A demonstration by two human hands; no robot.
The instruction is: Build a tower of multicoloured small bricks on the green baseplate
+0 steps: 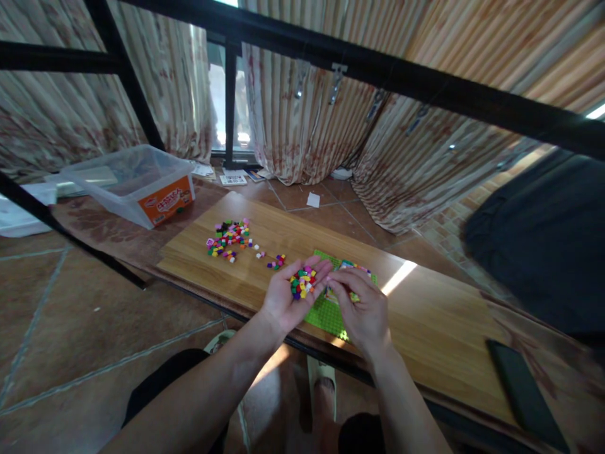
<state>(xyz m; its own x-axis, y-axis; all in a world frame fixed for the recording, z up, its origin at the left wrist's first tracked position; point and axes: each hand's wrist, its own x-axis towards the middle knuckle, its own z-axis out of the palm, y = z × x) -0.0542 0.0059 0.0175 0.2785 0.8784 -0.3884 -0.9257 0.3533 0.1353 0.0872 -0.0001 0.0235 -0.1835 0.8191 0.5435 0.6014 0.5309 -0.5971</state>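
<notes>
My left hand (282,296) is palm up and cupped, holding a heap of tiny coloured toy bricks (302,282). Right beside its fingertips, my right hand (362,309) is closed in a pinch; whatever sits between thumb and forefinger is too small to make out. Beneath both hands lies a green studded baseplate (326,317), partly hidden by them. Coloured bricks are set along its far side, near my right hand. More loose bricks (231,236) are scattered to the left on the wooden board (425,315), with a small cluster (276,261) closer to my left hand.
A clear plastic bin (137,176) with an orange label stands at the back left. A dark flat phone-like object (524,391) lies at the board's right end. A black metal bar (378,75) crosses above, before the curtains (302,126). Something dark and bulky (539,233) is at right.
</notes>
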